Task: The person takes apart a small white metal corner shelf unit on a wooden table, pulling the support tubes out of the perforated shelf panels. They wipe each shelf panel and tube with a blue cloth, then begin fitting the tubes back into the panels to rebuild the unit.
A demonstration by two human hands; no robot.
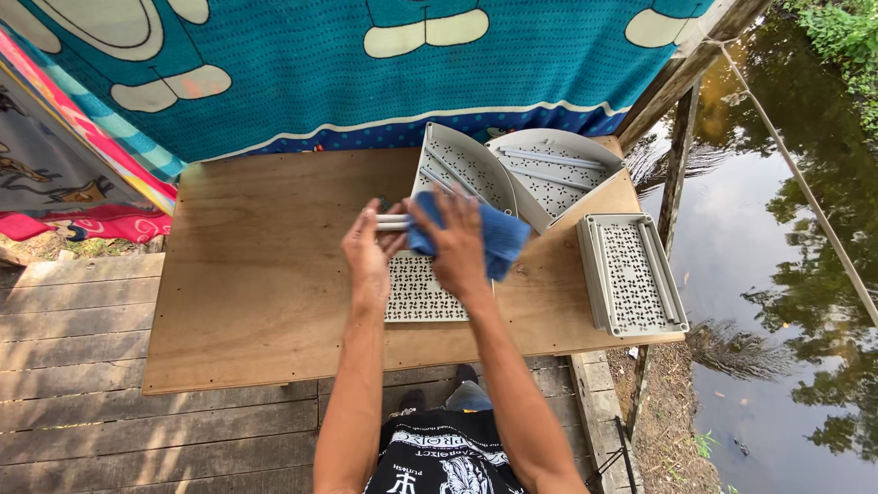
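My left hand point(369, 249) grips a thin white tube point(391, 221) at its left end, holding it level above the plywood table point(256, 274). My right hand point(455, 240) is closed on a blue cloth point(500, 240) that wraps the tube's right part. Under both hands lies a grey perforated shelf tray point(416, 295), flat on the table.
Two quarter-round grey perforated trays point(466, 165) point(558, 174) lean at the table's back, with white tubes inside. A rectangular grey tray point(629, 274) sits by the right edge. Beyond that edge is water point(777, 229). A blue patterned blanket point(366, 73) hangs behind; wooden decking point(73, 366) lies to the left.
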